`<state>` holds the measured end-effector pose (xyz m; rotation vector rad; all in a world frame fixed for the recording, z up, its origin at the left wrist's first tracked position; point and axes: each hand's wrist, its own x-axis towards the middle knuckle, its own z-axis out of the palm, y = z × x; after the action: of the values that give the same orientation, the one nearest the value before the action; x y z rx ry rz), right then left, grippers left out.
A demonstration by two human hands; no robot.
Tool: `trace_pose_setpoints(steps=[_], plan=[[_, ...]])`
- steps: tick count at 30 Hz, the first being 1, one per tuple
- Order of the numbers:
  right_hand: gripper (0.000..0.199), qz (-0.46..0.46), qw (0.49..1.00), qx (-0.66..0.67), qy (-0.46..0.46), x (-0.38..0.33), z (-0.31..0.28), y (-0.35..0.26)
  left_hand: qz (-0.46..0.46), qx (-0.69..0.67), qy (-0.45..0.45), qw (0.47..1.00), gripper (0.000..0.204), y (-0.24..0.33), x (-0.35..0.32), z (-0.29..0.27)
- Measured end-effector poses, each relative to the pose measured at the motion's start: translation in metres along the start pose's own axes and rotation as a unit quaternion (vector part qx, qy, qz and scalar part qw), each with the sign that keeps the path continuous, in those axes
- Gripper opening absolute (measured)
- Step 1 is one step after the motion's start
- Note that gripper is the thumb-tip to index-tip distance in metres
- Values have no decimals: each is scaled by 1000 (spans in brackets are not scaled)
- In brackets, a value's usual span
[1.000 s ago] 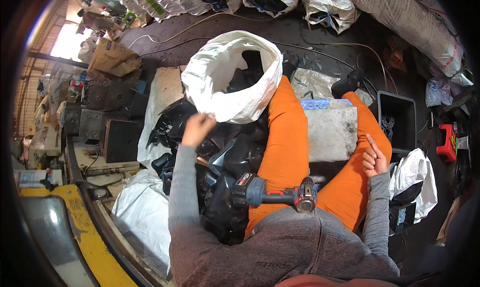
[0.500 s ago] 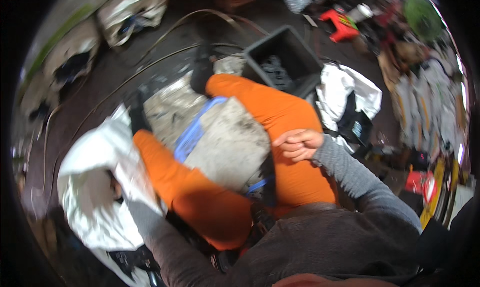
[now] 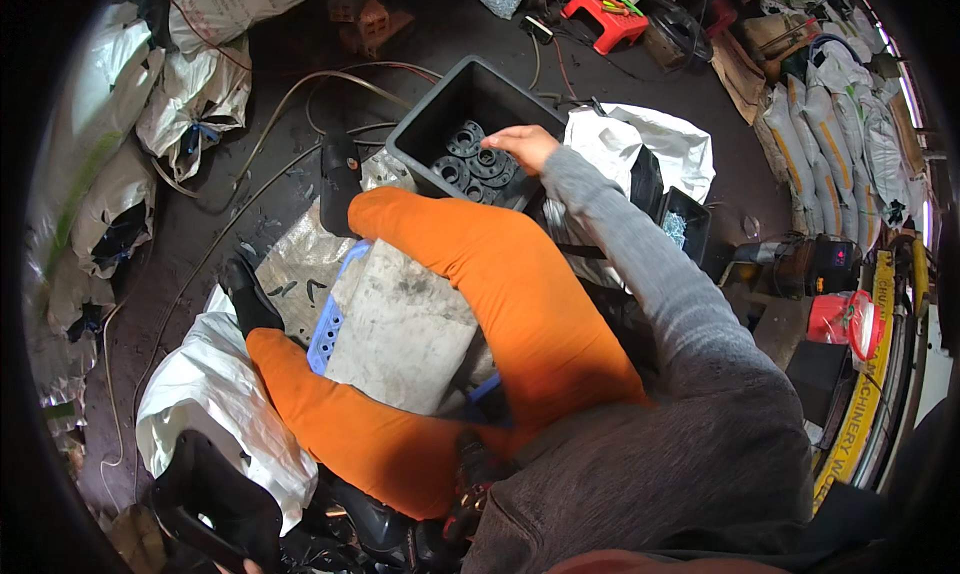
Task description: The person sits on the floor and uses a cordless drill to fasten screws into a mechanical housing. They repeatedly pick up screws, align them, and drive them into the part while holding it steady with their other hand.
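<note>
Black rings (image 3: 476,164) lie in grey bin (image 3: 431,101) under right hand (image 3: 522,147), fingers extended, close together; contact unclear. Black part (image 3: 220,484) at left hand (image 3: 248,567), mostly out of frame; grip can't be told. White sack (image 3: 210,354) just beyond it.

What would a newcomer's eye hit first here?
Likely the bright orange trousers across the middle, then the right hand at the dark bin just above them, with round black parts inside. At lower left, a large black part beside a white sack, the left hand barely showing at its lower edge. The red stool also pops, near the top, right of centre.
</note>
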<state>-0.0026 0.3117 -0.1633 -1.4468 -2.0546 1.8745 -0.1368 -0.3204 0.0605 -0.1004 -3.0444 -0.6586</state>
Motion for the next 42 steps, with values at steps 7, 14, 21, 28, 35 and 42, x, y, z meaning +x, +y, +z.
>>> trace_pose_setpoints(steps=[7, 14, 21, 28, 35, 42], plan=[[36, 1, 868, -496, 33, 133, 39, 35, 482, 44, -198, 852, 55, 88, -34, 168], [54, 89, 786, -611, -30, 215, 66, 88, 397, 117, -453, 790, 56, 115, -76, 227], [57, 39, 787, -614, -50, 216, 69, 84, 312, 195, -551, 749, 82, 135, -77, 246], [35, -220, 974, -62, 5, 175, -4, 61, 352, 217, -510, 755, 65, 127, -84, 241], [37, -198, 919, -73, -333, -85, 117, -22, 148, -120, -468, 863, 54, 89, -140, 162], [61, -229, 861, -289, -350, -78, 168, 15, 176, -154, -426, 874, 57, 52, -178, 95]])
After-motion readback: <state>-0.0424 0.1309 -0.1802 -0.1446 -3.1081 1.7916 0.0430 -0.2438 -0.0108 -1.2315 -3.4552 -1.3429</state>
